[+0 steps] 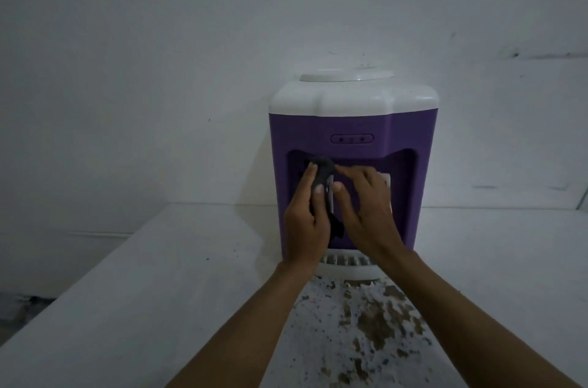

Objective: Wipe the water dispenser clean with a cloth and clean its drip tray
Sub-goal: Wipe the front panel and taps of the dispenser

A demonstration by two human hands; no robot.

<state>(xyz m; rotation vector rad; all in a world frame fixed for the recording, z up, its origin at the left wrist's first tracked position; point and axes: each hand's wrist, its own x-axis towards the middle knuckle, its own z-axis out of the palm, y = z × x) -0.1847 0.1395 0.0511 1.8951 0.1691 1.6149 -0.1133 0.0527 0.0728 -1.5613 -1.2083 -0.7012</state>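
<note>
A purple water dispenser [351, 133] with a white top stands against the wall on a white counter. Its white slotted drip tray [345, 263] shows at the base, partly hidden by my wrists. Both hands are inside the dark tap recess. My left hand [305, 219] grips a dark cloth [323, 174], which is bunched up against the left tap and hangs down between my hands. My right hand [366, 212] pinches the cloth's upper edge with forefinger and thumb, in front of a white tap lever [386, 180]. The left tap is hidden behind the cloth.
The white counter [165, 276] runs left and right of the dispenser and has brown peeling stains [378, 324] in front of it. Its left edge drops off to a lower ledge [63, 247]. A plain white wall [191, 69] is right behind the dispenser.
</note>
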